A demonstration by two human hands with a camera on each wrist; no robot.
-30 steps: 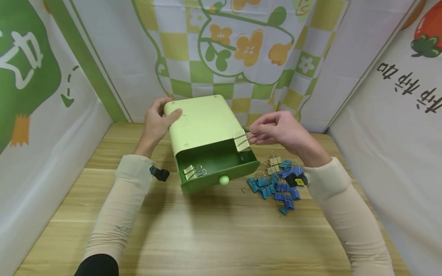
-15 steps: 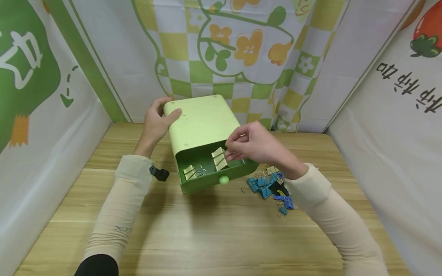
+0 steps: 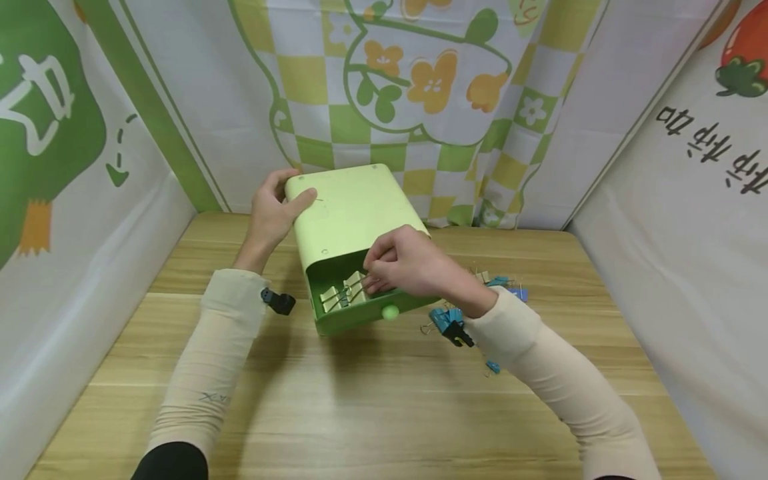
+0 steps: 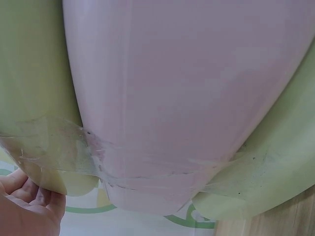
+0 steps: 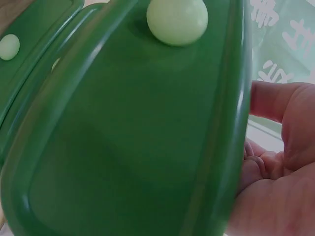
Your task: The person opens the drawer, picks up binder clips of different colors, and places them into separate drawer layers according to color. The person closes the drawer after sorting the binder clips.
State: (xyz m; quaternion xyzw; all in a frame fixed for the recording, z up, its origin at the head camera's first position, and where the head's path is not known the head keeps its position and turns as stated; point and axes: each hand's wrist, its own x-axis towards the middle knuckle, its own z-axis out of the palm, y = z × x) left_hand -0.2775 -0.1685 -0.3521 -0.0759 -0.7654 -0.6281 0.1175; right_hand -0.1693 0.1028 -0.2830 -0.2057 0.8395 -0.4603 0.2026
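Note:
A pale green drawer cabinet (image 3: 353, 210) stands on the table with its top green drawer (image 3: 351, 320) pulled out. My left hand (image 3: 271, 212) grips the cabinet's back left corner, thumb on top; the left wrist view shows its fingers (image 4: 42, 197) curled at the edge. Inside the drawer, my right hand (image 3: 414, 263) pinches the wire handles of a pale yellow binder clip (image 3: 355, 288). Just left of it lies another yellow binder clip (image 3: 331, 299). In the right wrist view the drawer front (image 5: 133, 123) partly hides the right hand (image 5: 288, 167).
Right of the cabinet, teal binder clips (image 3: 441, 320) and a blue one (image 3: 519, 293) lie in a pile, partly behind the right forearm. A small teal clip (image 3: 493, 367) lies nearer. A patterned curtain (image 3: 408, 147) hangs behind the table.
My right hand has moved left and down with the yellow binder clip, from the drawer's right side to beside the other yellow clip. The left hand and cabinet have stayed put.

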